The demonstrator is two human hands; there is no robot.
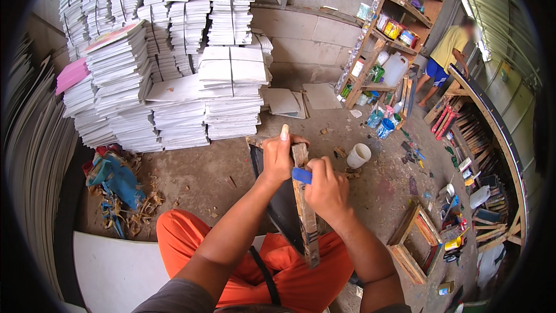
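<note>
Against the far grey block wall (301, 40), tall stacks of white sheets (174, 64) fill the upper left, each bundle layered thin and flat; a pink sheet (70, 74) juts from the left edge of the pile. At right, a slanted wooden shelf unit (385, 29) carries jars, bottles and a translucent jug (395, 68). Beyond it another person in a yellow shirt (449, 46) bends at a curved wooden bench (498, 133). The bare concrete floor (197, 174) is rough and strewn with wood chips. A tangle of blue cloth and fibre scraps (119, 182) lies at left, a small wooden frame (414, 243) at lower right, and a white plastic cup (358, 155) just beside the hands.

Over the person's orange-clad lap (289, 272) stands the framed dark panel (281, 197), tilted, with its wooden edge strip (304, 208) long, narrow and paint-flecked, facing the camera. The left hand (278, 156) wraps the top corner of the panel, fingers curled shut around it, thumb raised straight. The right hand (327, 188) is closed in a fist on a small blue tool (300, 175), its blade-like end touching the wooden strip just below the left hand.
</note>
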